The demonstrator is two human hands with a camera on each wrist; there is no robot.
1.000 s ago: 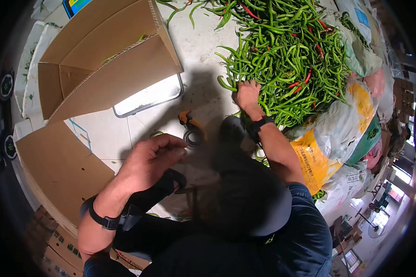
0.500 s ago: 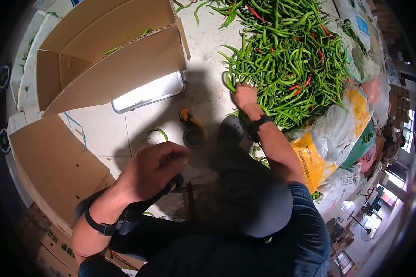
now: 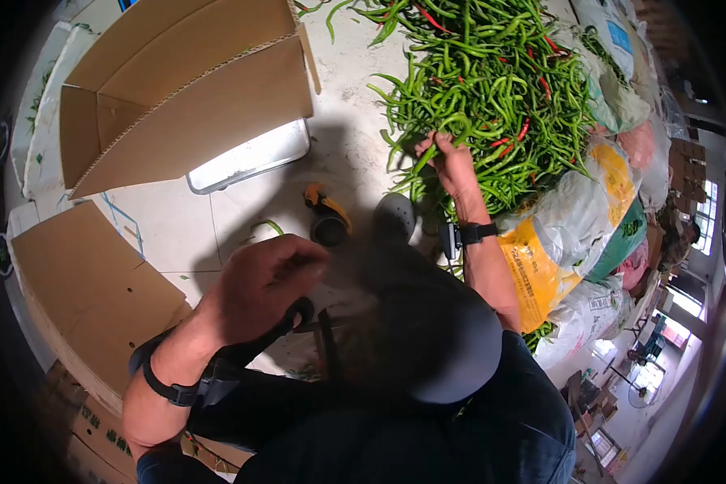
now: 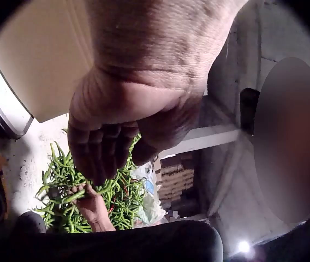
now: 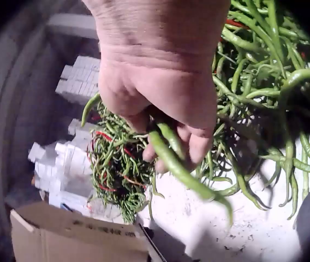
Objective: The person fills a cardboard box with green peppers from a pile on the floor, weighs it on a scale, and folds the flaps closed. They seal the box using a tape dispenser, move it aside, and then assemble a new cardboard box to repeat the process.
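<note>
My right hand (image 3: 456, 171) is at the near edge of a big heap of green chili peppers (image 3: 492, 97) with a few red ones mixed in. Between its thumb and curled fingers it grips green chilies (image 5: 183, 173), at least two of which stick out below the palm in the right wrist view. My left hand (image 3: 258, 286) hovers over my lap, away from the heap, its fingers loosely bent. Nothing shows in its grasp in the left wrist view, where the palm (image 4: 127, 101) faces the camera.
An open cardboard box (image 3: 194, 121) stands at upper left above a metal tray (image 3: 254, 157). Cardboard flaps (image 3: 97, 274) lie nearer left. On the floor are an orange-handled tape dispenser (image 3: 328, 228) and a stray chili (image 3: 270, 226). Filled sacks (image 3: 532, 262) line the right. My shoe (image 3: 395, 216) is near the heap.
My right hand has turned over at the heap's edge, from knuckles up among the chilies to holding some in view. The left hand has dropped slightly and stayed loosely bent.
</note>
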